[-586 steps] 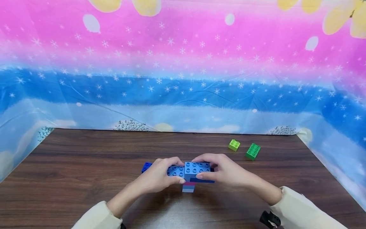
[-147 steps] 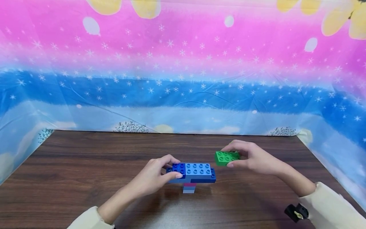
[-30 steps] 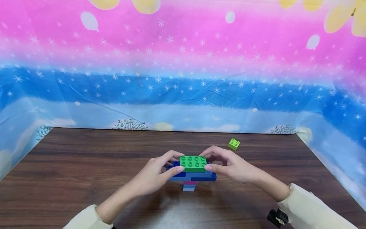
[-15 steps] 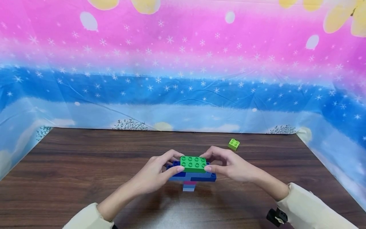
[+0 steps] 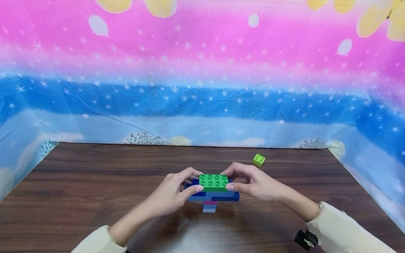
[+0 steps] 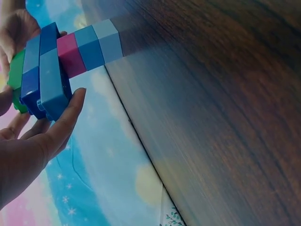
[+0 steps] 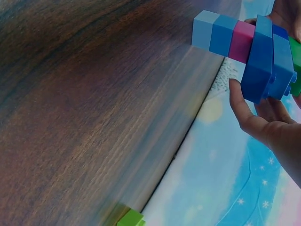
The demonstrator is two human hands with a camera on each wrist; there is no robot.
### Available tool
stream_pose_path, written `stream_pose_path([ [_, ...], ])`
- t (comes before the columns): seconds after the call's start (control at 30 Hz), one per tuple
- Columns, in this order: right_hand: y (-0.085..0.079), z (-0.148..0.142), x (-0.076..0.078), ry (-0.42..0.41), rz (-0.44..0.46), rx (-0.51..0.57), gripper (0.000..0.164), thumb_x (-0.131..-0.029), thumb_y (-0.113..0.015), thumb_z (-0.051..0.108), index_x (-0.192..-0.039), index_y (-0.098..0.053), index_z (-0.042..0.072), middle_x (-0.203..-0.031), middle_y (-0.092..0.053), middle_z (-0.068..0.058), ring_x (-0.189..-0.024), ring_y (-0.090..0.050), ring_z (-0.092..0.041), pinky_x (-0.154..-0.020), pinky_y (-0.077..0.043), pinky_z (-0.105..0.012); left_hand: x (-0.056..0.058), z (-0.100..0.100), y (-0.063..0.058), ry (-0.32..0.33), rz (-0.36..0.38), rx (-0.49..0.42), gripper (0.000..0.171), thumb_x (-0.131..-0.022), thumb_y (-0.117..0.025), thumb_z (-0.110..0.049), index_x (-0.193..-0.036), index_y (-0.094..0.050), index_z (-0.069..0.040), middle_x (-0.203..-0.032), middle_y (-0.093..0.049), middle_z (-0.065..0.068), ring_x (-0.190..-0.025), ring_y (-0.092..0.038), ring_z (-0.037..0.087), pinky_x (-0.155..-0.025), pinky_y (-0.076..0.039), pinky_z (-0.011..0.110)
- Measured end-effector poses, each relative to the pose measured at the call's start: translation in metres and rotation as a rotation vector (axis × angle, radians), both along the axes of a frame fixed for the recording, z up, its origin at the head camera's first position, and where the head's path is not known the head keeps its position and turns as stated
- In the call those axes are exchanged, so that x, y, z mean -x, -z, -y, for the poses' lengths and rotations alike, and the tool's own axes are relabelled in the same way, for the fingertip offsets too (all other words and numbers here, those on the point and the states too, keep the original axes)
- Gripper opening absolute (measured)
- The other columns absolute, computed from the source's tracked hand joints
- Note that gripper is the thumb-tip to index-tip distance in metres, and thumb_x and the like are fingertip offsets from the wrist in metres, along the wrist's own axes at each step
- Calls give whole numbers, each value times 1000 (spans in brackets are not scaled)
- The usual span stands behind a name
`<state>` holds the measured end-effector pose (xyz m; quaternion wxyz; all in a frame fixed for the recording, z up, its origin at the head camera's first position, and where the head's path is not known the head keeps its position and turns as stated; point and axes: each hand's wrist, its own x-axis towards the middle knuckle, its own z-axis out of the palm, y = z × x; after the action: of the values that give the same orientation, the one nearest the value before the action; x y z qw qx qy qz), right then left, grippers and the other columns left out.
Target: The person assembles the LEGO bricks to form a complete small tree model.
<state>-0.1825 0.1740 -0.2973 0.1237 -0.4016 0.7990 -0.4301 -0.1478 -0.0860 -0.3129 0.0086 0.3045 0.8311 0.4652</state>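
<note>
A green toy building brick (image 5: 213,189) with two rows of studs lies level on top of a brick structure, which spreads wide above a narrow stem. My left hand (image 5: 171,193) pinches the green brick's left end between thumb and fingers. The other end is pinched by my right hand (image 5: 257,184). Beneath it run layers of light blue and dark blue bricks (image 5: 225,197). The stem, seen in the left wrist view, has a pink brick (image 6: 70,55), a blue brick (image 6: 89,46) and a pale blue brick (image 6: 107,41) at the bottom. Fingers partly hide the upper layers.
A small lime-green brick (image 5: 259,160) lies on the dark wooden table (image 5: 95,175) toward the back right. Patterned cloth (image 5: 202,102) hangs along the table's back and sides.
The green brick, first on the table at back right, was carried over in my right hand and now tops the structure. A dark blue brick joined the upper layer earlier. Hands barely move lately.
</note>
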Motion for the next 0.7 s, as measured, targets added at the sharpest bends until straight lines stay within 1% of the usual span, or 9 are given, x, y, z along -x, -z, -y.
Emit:
stream_pose_path([
  [0.37, -1, -1, 0, -12, 26, -9, 24, -92, -56, 14, -115, -54, 9, -106, -57, -6, -97, -56, -20, -77, -49, -34, 1, 1, 0, 8, 33, -1, 30, -93, -54, -26, -116, -54, -7, -106, -62, 5, -99, -58, 23, -76, -49, 31],
  [0.57, -5, -3, 0, 19, 40, -64, 27, -92, -57, 18, -118, -54, 13, -107, -59, -1, -99, -56, -17, -77, -49, -34, 1, 1, -1, 16, 50, 4, 30, -93, -54, -26, -116, -54, -7, -105, -62, 4, -99, -58, 23, -78, -49, 33],
  [0.7, -10, -8, 0, 53, 44, -105, 29, -92, -57, 21, -119, -55, 15, -110, -59, 2, -101, -56, -16, -81, -48, -35, 1, 1, -2, 16, 57, 7, 29, -93, -54, -26, -116, -54, -8, -103, -62, 3, -98, -58, 22, -79, -48, 33],
])
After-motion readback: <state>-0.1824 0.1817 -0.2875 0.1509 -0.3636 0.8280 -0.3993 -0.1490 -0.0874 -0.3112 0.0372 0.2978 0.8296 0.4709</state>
